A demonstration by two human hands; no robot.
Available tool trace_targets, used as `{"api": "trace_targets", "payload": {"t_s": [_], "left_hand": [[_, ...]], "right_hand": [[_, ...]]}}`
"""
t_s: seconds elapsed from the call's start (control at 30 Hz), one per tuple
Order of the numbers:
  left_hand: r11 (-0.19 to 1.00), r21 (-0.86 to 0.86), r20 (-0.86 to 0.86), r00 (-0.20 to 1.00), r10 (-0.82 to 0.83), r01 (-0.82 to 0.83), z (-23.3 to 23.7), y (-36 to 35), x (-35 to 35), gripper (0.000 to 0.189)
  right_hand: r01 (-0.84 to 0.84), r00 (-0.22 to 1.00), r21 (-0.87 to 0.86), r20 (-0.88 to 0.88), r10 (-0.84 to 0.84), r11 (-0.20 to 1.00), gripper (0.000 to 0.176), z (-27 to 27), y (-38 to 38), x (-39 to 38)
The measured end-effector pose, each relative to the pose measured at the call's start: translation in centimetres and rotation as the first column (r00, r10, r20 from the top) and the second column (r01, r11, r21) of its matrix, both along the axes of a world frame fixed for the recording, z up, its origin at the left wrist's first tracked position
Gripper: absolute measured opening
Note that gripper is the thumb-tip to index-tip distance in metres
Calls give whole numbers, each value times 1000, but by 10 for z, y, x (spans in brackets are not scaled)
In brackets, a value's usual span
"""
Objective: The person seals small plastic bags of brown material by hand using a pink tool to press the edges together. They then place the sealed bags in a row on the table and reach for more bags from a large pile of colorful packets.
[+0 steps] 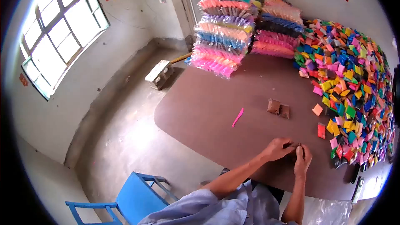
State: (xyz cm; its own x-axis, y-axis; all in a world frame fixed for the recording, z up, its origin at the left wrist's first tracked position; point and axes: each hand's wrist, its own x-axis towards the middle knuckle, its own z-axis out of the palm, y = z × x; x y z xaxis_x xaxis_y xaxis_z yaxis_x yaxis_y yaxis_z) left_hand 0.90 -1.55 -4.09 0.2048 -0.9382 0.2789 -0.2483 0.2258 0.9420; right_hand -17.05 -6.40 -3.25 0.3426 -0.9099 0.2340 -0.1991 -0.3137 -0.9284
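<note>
Above the brown table point(200, 108), near its front edge, my left hand point(278, 149) and my right hand point(303, 158) meet fingertip to fingertip. Both are closed in a pinch; a small dark bit seems to show between them, too small to name. Beyond them lie two brown packets, one point(273, 106) partly against the other point(284, 111). A pink plastic modelling knife point(238, 117) rests to the left of these packets. Right of my hands, a red packet point(321, 131) and an orange packet point(317, 109) lie at the edge of a large pile.
The pile of colourful small packets point(346, 75) covers the table's right side. Tall stacks of bagged coloured packets point(225, 29) stand at the back. A black-handled tool point(355, 173) lies at the right front edge. A blue chair point(139, 196) stands at lower left.
</note>
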Motion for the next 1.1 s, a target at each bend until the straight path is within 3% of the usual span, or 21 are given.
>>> {"api": "trace_targets", "payload": {"t_s": [0.1, 0.17, 0.3, 0.37, 0.43, 0.47, 0.53, 0.57, 0.6, 0.7, 0.73, 0.77, 0.9, 0.97, 1.03, 1.1], "left_hand": [[994, 89, 59, 996, -64, 58, 17, 4, 5, 30], [982, 159, -19, 994, -104, 106, 33, 7, 9, 33], [971, 200, -7, 991, -131, 130, 23, 6, 13, 32], [976, 208, -2, 998, -62, 61, 17, 5, 12, 29], [986, 158, -9, 998, -58, 59, 19, 7, 12, 26], [987, 155, -35, 999, -31, 36, 16, 8, 13, 25], [982, 187, -112, 994, -8, 28, 9, 9, 15, 23], [981, 187, -117, 993, -34, 56, 8, 11, 15, 23], [988, 150, -103, 995, -14, 30, 7, 11, 15, 23], [989, 142, -101, 995, -14, 28, 17, 11, 16, 26], [991, 120, -111, 993, -39, 52, 15, 9, 16, 27], [992, 97, -118, 991, -64, 76, 13, 7, 16, 28], [982, 169, -159, 986, -58, 85, 19, 7, 17, 28], [982, 170, -198, 979, -53, 87, 13, 7, 13, 28], [958, 286, -124, 992, 28, 9, 29, 12, 14, 25], [961, 276, -146, 989, 35, 7, 24, 12, 14, 24]], "right_hand": [[47, 998, -34, 29, -46, 998, 20, 3, 0, 3], [58, 998, 5, 7, -58, 998, 18, -5, -2, 3], [37, 998, 78, 38, -40, 996, 19, 6, 4, 6], [95, 995, -24, -32, -96, 995, 21, 2, 2, 5], [59, 994, 185, 76, -75, 981, 22, 23, 11, 15], [21, 997, 85, 75, -27, 996, 23, 18, 8, 16], [6, 999, 63, 43, -9, 998, 22, 13, 7, 13], [-31, 999, 40, 15, 31, 999, 22, 13, 9, 13], [-47, 993, 98, 115, 36, 994, 20, 6, 8, 15], [-36, 998, 27, 55, 35, 999, 18, 9, 7, 11], [7, 1000, 166, -19, -4, 986, 16, 16, 10, 10], [32, 999, 167, -23, -29, 985, 16, 18, 11, 13], [-6, 999, 67, -38, 9, 998, 16, 7, 7, 9], [-55, 998, 108, -6, 56, 993, 20, 5, 8, 9], [-45, 999, 166, -11, 48, 985, 22, 9, 10, 9], [-98, 990, 230, 119, 72, 968, 23, 16, 11, 13]]}}
